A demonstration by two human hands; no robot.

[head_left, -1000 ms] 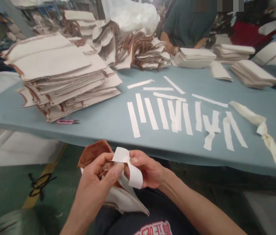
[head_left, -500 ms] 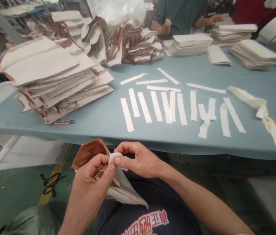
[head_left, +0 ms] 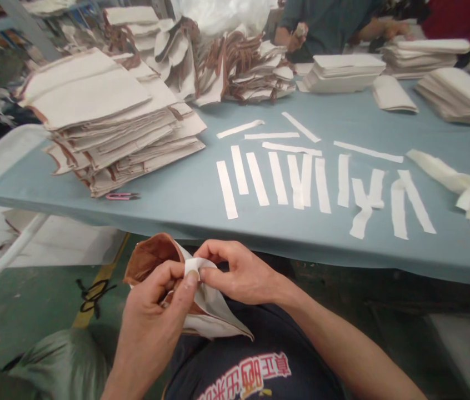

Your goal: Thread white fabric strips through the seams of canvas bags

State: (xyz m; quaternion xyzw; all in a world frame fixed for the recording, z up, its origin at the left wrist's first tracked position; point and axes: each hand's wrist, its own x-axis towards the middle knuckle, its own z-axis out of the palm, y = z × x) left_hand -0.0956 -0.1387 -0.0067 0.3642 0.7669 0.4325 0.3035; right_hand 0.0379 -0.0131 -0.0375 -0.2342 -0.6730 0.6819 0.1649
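Over my lap, below the table's front edge, both hands pinch a white strip against a cream bag with a brown lining. My left hand is closed, its thumb pressing the strip onto the bag. My right hand is closed too, fingertips pinching the same strip from the other side. Most of the strip is hidden under my fingers. The bag's cream body hangs down onto my dark shirt.
Several white strips lie in a row on the blue table. A tall pile of cream bags stands at the left, with pink snips beside it. More piles sit at the back, where another person's hands work. A crumpled strip lies at right.
One second ago the strip curled loose between my hands. Now it is folded down and pressed onto the bag's edge, with both hands closed tighter on it.
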